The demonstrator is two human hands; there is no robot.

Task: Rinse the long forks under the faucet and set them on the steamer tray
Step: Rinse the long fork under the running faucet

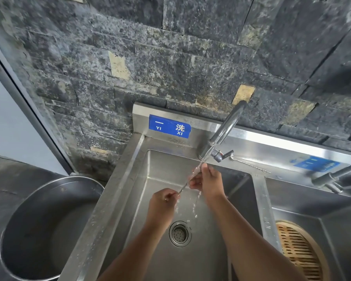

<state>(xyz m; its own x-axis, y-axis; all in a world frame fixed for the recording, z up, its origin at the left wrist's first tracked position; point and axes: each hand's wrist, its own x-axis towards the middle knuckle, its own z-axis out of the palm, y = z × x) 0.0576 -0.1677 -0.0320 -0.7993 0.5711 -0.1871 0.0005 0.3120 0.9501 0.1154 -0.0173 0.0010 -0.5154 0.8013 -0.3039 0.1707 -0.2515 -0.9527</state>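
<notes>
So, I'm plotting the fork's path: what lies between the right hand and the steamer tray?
Head view: only the sink's steel divider lies between the right hand and the steamer tray, which sits in the neighbouring basin.

Thin metal fork point(184, 186) slanted under running faucet point(227, 126).
</notes>
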